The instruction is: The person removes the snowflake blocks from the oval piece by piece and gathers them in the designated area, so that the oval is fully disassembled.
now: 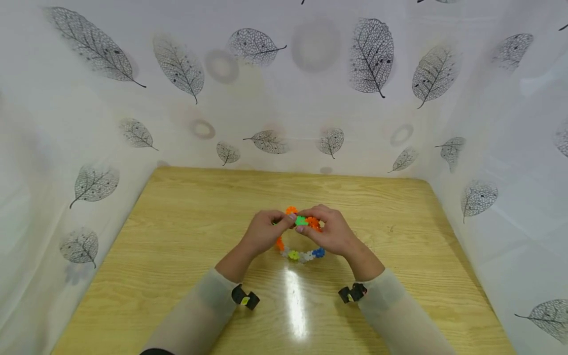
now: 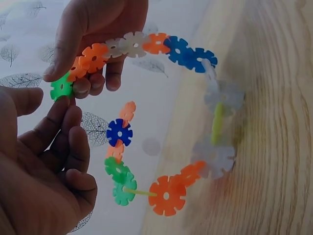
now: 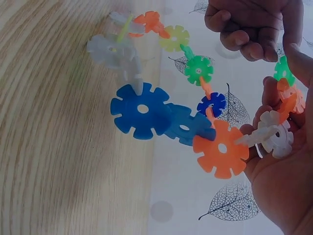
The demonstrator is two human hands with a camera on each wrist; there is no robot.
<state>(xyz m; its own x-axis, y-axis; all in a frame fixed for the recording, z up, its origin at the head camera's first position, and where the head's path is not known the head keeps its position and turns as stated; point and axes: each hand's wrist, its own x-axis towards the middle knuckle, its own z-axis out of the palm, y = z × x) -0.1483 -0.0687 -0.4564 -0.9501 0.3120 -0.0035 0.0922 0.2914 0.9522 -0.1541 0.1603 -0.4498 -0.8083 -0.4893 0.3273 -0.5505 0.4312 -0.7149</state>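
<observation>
A chain of notched plastic snowflake discs point(image 1: 293, 255) hangs in a curve between and below both hands, in orange, blue, white, yellow and green. At one end is a bright green disc point(image 2: 61, 88). My left hand point(image 1: 265, 230) pinches the edge of that green disc between thumb and fingertips. From the other side, my right hand point(image 1: 330, 230) grips the same end, its thumb and fingers about the green disc and the neighbouring orange discs point(image 3: 292, 99). The other end, an orange disc point(image 2: 127, 112) beside a dark blue disc point(image 2: 120, 132), hangs loose in the left wrist view.
A light wooden table point(image 1: 186, 207) lies beneath the hands, with a bright reflection near its front. White curtain point(image 1: 284, 98) printed with leaves encloses the back and sides. Each wrist wears a small black camera mount point(image 1: 245, 297).
</observation>
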